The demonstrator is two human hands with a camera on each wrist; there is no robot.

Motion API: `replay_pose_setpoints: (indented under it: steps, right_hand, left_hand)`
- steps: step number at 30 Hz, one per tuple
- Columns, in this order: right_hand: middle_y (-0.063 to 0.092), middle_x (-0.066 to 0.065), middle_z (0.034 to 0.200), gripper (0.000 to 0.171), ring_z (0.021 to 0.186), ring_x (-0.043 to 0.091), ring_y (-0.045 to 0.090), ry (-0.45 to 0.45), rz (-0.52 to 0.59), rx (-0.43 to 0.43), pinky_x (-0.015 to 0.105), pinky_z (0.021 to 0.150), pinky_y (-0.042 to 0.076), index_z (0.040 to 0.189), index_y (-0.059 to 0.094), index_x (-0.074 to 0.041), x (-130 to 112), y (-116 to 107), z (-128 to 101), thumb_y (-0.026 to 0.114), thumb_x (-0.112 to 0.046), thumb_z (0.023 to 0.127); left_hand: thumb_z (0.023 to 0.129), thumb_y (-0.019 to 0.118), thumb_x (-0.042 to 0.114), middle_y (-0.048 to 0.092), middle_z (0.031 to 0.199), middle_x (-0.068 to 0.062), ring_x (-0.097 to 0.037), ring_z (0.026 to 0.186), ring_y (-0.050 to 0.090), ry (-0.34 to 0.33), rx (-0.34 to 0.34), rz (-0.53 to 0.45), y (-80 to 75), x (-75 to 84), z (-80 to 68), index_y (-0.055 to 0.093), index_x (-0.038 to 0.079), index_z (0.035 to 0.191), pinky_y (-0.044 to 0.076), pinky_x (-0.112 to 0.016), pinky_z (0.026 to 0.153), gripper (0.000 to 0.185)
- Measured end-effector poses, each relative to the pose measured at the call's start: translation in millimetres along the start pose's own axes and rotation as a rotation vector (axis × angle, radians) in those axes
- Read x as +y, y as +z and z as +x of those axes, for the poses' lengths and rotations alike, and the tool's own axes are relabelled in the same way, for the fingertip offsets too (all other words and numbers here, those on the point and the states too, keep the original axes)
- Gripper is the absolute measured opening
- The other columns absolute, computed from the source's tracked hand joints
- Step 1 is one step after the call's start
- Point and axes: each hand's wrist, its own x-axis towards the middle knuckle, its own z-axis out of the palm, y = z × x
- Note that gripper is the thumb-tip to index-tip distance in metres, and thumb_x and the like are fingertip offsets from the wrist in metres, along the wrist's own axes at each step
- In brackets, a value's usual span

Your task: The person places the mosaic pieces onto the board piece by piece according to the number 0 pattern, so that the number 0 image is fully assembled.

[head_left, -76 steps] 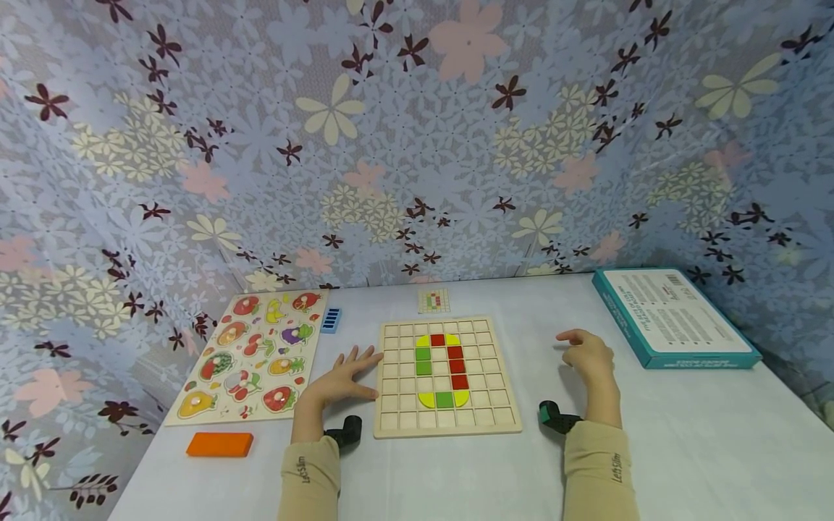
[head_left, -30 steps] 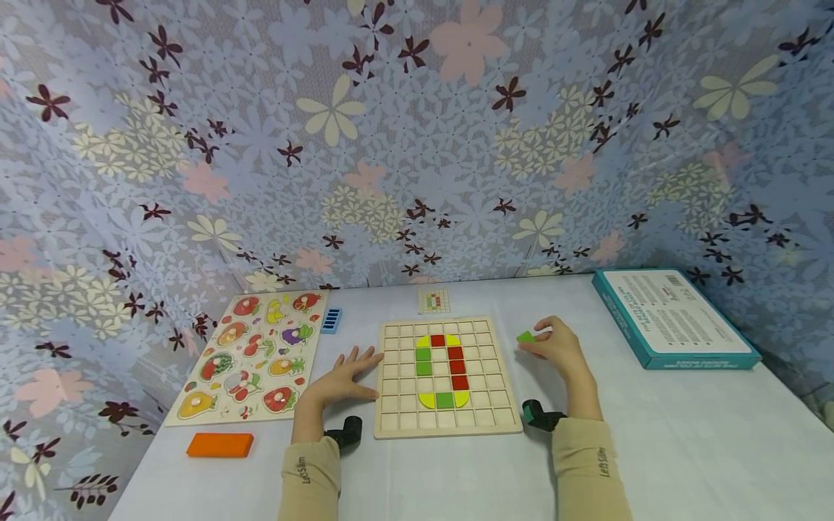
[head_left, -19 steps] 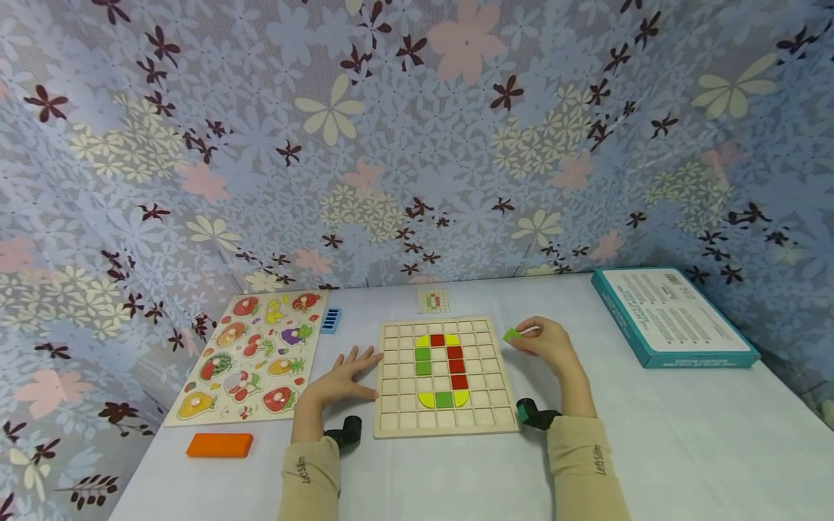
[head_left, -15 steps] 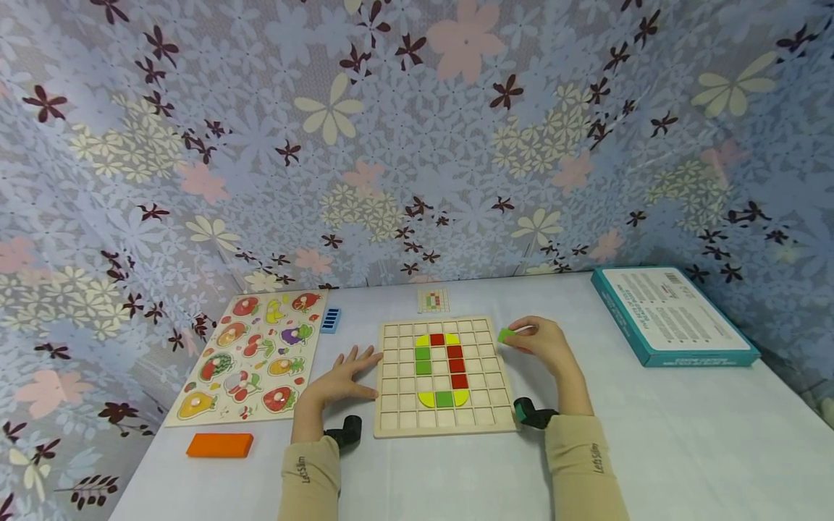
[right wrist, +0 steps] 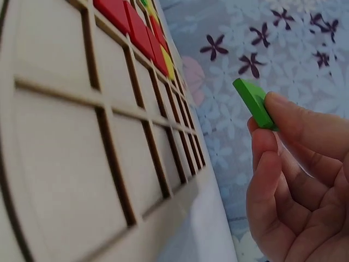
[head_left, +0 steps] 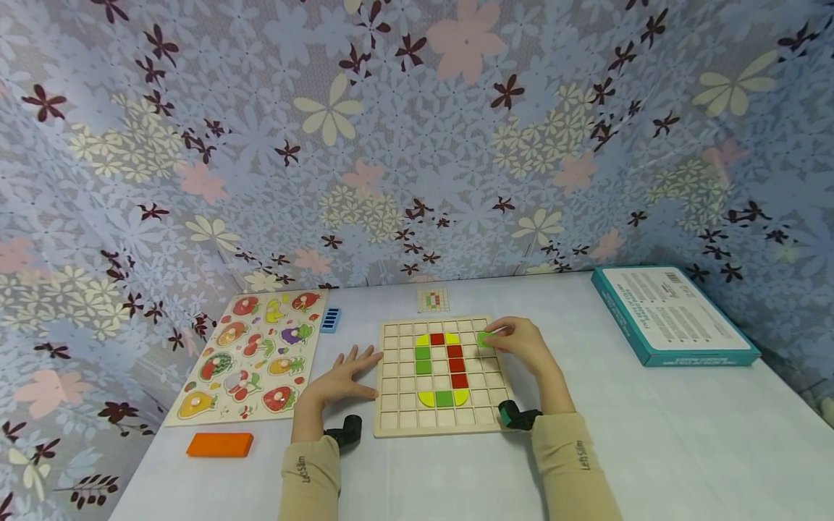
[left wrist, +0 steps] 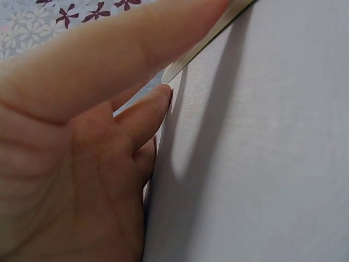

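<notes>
My right hand [head_left: 523, 346] pinches a green square tile [head_left: 484, 339] between thumb and fingertips. The tile [right wrist: 253, 103] hangs above the upper right part of a wooden grid board [head_left: 399, 420], clear of its surface in the right wrist view. Set into the board are red tiles [head_left: 459, 365], green tiles [head_left: 423, 361] and yellow rounded tiles [head_left: 426, 399] in a ring. Fingers spread, my left hand [head_left: 339, 382] rests on the table with its thumb and a fingertip at the board's left edge; the thumb [left wrist: 125, 52] fills much of the left wrist view.
Behind the board lies a small pattern card [head_left: 433, 299]. A fruit puzzle board [head_left: 260, 354], a blue piece with dark slots [head_left: 331, 320] and an orange block [head_left: 219, 444] are on the left. A teal-edged box [head_left: 674, 318] lies at the right rear, before a floral curtain [head_left: 417, 145].
My right hand has come to hold a green tile and carried it left, from beside the board to over its upper right part. The left hand has stayed in place.
</notes>
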Motion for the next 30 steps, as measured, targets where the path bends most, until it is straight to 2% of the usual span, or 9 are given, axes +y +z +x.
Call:
replay_pose_setpoints:
  steps: [7, 14, 17, 25, 30]
  right_hand:
    - [0.065, 0.013, 0.086, 0.026, 0.077, 0.03, 0.063, -0.013, -0.014, -0.042, 0.037, 0.071, 0.056, 0.103, 0.064, 0.003, -10, 21, 0, 0.069, -0.01, 0.081]
    - [0.064, 0.008, 0.08, 0.021, 0.07, 0.021, 0.061, -0.071, -0.133, -0.087, 0.031, 0.064, 0.054, 0.097, 0.068, -0.002, -22, 45, -3, 0.07, -0.011, 0.079]
    - [0.063, 0.006, 0.079, 0.016, 0.069, 0.02, 0.059, -0.076, -0.149, -0.09, 0.028, 0.06, 0.052, 0.092, 0.069, -0.004, -24, 52, -4, 0.072, -0.011, 0.078]
    - [0.062, 0.005, 0.081, 0.01, 0.065, 0.019, 0.059, -0.118, -0.155, -0.152, 0.029, 0.058, 0.051, 0.09, 0.068, -0.001, -26, 63, -8, 0.066, -0.005, 0.08]
    - [0.063, 0.006, 0.083, 0.012, 0.067, 0.016, 0.061, -0.101, -0.134, -0.217, 0.028, 0.062, 0.054, 0.092, 0.067, 0.0, -29, 72, -11, 0.062, 0.0, 0.081]
  left_hand:
    - [0.072, 0.076, 0.022, 0.016, 0.153, -0.011, -0.033, 0.141, -0.006, -0.007, 0.003, -0.001, -0.4, 0.4, 0.1, 0.038, 0.012, 0.142, -0.009, -0.048, 0.113, 0.08]
    - [0.072, 0.076, 0.019, 0.015, 0.153, -0.011, -0.033, 0.141, -0.006, 0.004, -0.006, -0.004, -0.6, 1.7, -1.9, 0.037, 0.011, 0.142, -0.01, -0.048, 0.113, 0.08]
    - [0.072, 0.076, 0.019, 0.015, 0.153, -0.012, -0.033, 0.141, -0.007, 0.009, -0.008, -0.008, -0.7, 3.0, -1.7, 0.036, 0.01, 0.142, -0.01, -0.047, 0.113, 0.081]
    - [0.073, 0.075, 0.019, 0.015, 0.153, -0.012, -0.034, 0.14, -0.007, 0.012, -0.013, -0.001, -0.1, 4.3, -2.6, 0.036, 0.01, 0.142, -0.01, -0.048, 0.113, 0.081]
    - [0.074, 0.075, 0.019, 0.016, 0.153, -0.012, -0.034, 0.141, -0.006, 0.012, -0.006, 0.005, 0.1, 2.8, -3.6, 0.036, 0.01, 0.142, -0.01, -0.049, 0.113, 0.08]
